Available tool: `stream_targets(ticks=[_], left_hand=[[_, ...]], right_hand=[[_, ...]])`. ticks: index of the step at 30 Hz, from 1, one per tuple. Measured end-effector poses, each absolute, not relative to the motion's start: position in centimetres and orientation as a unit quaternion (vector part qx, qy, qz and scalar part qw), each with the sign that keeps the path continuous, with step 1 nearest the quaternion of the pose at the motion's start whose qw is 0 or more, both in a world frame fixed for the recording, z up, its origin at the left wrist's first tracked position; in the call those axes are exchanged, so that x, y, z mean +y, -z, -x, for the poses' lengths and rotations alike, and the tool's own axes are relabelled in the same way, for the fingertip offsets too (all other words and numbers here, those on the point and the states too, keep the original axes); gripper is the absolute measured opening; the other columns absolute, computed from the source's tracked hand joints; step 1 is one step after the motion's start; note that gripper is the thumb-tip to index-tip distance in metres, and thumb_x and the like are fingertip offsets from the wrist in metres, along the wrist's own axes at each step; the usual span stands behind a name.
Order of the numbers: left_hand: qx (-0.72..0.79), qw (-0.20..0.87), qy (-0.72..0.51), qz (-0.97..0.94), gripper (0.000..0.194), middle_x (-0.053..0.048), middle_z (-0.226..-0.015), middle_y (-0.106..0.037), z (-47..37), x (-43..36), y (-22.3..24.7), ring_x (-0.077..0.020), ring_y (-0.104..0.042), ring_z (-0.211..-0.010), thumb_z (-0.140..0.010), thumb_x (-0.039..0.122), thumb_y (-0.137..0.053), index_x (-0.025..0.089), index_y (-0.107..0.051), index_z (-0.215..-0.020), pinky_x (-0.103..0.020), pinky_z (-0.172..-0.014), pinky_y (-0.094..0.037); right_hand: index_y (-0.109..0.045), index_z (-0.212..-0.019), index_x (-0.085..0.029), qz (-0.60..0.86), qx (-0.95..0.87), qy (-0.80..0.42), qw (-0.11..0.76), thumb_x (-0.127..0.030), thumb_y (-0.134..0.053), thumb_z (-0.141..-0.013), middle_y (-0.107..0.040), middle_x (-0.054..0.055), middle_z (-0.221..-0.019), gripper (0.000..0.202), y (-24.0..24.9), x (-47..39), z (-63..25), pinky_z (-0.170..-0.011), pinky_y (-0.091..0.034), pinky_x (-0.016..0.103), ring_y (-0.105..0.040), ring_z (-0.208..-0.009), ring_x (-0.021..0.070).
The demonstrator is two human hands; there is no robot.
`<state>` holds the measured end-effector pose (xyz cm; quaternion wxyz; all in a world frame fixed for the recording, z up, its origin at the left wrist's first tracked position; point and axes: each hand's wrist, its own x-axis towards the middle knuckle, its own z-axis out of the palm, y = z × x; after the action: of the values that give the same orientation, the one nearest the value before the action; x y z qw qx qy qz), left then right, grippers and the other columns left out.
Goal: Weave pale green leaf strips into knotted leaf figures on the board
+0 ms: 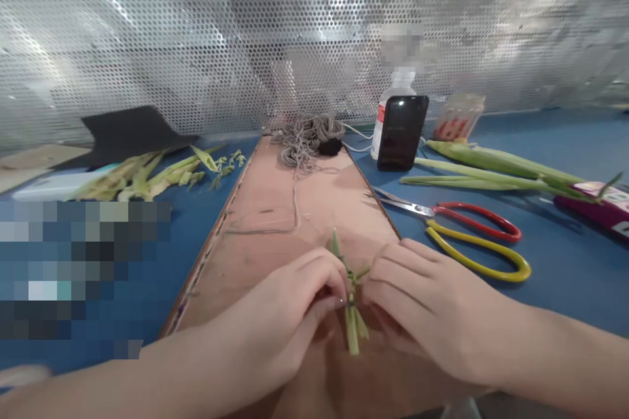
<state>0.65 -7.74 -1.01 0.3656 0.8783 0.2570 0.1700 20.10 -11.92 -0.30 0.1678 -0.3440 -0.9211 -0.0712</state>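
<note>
A small green plant figure (352, 324), made of stalk and leaf pieces with dark ties round it, is between my hands over the brown board (255, 262). My left hand (304, 301) pinches at its left side, thumb and forefinger by the middle. From the right, my right hand (417, 301) has its fingers bent together at a thin green side piece. Its fingertips are partly hidden, so what they grip is unclear. Grey cord (296, 203) runs over the board from a tangled pile (314, 131), with a small black bundle (330, 146) on it.
Scissors (422, 209) with red and yellow handles lie right of the board, blades over its edge. Behind stand a phone (403, 134), a bottle (403, 84) and a jar (459, 116). Green leaves (506, 163) lie right, plant scraps (142, 177) left. Perforated metal (196, 46) rises behind.
</note>
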Motion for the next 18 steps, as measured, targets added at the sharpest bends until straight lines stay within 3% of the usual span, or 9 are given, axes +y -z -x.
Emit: stream_targets(ticks=[7, 18], left_hand=[[0.272, 0.365, -0.168, -0.874, 0.015, 0.0, -0.086, -0.052, -0.5, -7.8, 1.1, -0.0111, -0.049, -0.079, -0.084, 0.011, -0.032, 0.019, -0.044, -0.08, -0.022, -0.072, -0.041], [0.332, 0.37, -0.179, -0.849, 0.016, 0.0, -0.082, -0.055, -1.1, -8.1, 1.3, -0.0116, -0.052, -0.074, -0.083, 0.012, -0.033, 0.02, -0.046, -0.081, -0.022, -0.068, -0.044]], right_hand=[[-0.054, -0.076, -0.014, 0.334, -0.934, 0.026, 0.122, -0.011, -0.035, -0.083, -0.05, 0.005, -0.074, 0.02, -0.1, -11.5, -20.2, -0.063, -0.041, 0.028, -0.045, -0.07, 0.0162], [-0.054, -0.076, -0.015, 0.323, -0.933, 0.003, 0.156, -0.006, -0.036, -0.081, -0.052, 0.005, -0.072, 0.021, 1.0, -11.6, -20.7, -0.069, -0.045, 0.03, -0.049, -0.075, 0.0168]])
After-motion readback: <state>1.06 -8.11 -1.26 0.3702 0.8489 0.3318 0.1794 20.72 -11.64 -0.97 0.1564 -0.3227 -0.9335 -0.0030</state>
